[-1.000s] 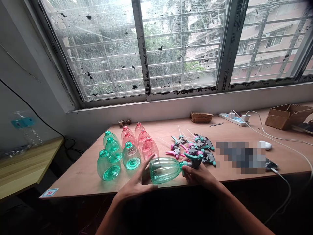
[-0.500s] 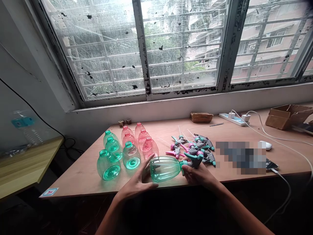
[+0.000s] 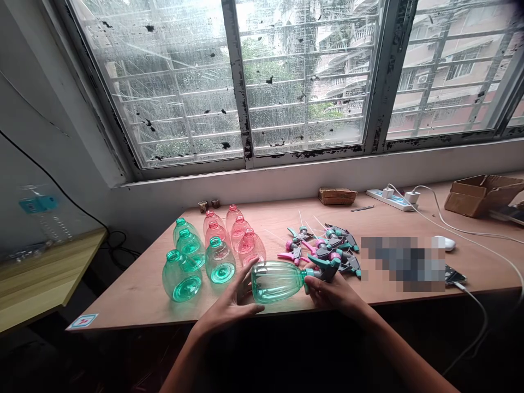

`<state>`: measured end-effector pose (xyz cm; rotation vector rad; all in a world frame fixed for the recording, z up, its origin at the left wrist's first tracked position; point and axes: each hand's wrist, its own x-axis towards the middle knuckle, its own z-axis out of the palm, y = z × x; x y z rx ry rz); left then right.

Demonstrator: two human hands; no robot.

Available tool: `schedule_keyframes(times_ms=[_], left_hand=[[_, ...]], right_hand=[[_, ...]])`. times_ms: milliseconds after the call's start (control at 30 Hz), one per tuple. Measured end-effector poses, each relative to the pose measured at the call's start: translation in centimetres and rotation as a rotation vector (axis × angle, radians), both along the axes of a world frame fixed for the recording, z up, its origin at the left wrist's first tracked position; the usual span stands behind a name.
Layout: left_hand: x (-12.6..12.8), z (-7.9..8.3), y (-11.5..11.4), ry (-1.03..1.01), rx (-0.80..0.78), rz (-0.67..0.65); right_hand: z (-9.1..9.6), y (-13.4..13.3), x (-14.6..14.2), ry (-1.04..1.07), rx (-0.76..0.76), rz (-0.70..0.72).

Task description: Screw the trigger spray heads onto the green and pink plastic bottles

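Note:
A clear green spray bottle (image 3: 276, 282) lies sideways in the air near the table's front edge, its base to the left. My left hand (image 3: 233, 303) is curled around the base end, fingers behind and thumb below. At the neck, my right hand (image 3: 329, 292) grips the grey and teal spray head (image 3: 321, 268), which sits at the bottle's mouth. Whether its collar is fully threaded I cannot tell. Left of my hands stand several open green bottles (image 3: 182, 278) and several open red bottles (image 3: 249, 245). Behind the right hand lies a pile of loose spray heads (image 3: 333, 245) with thin tubes.
Along the back are a small brown package (image 3: 337, 196), a power strip (image 3: 391, 200) and a cardboard box (image 3: 481, 194). A white mouse (image 3: 444, 243) and a cabled phone (image 3: 455, 277) lie at right, beside a blurred patch. A marker card (image 3: 84, 321) is at the left corner.
Very little differs. Both hands keep their places on the bottle and the spray head, with only a slight shift of the fingers.

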<state>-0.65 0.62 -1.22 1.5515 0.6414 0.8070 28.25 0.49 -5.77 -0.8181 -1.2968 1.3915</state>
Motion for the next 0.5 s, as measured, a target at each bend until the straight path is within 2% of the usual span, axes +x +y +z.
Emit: schedule_keyframes(times_ms=[133,300,500], left_hand=[[-0.05,-0.04,0.09,-0.019,-0.004,-0.024],[-0.26,0.5,-0.24,0.055,-0.045,0.051],[0.05,0.33,-0.38,-0.013,-0.045,0.007]], right_hand=[[-0.62,0.28,0.16,-0.019,-0.024,-0.021],[-0.99,0.41,0.2,-0.005,-0.016,-0.004],[-1.06,0.53,0.32,-0.012,-0.017,0.001]])
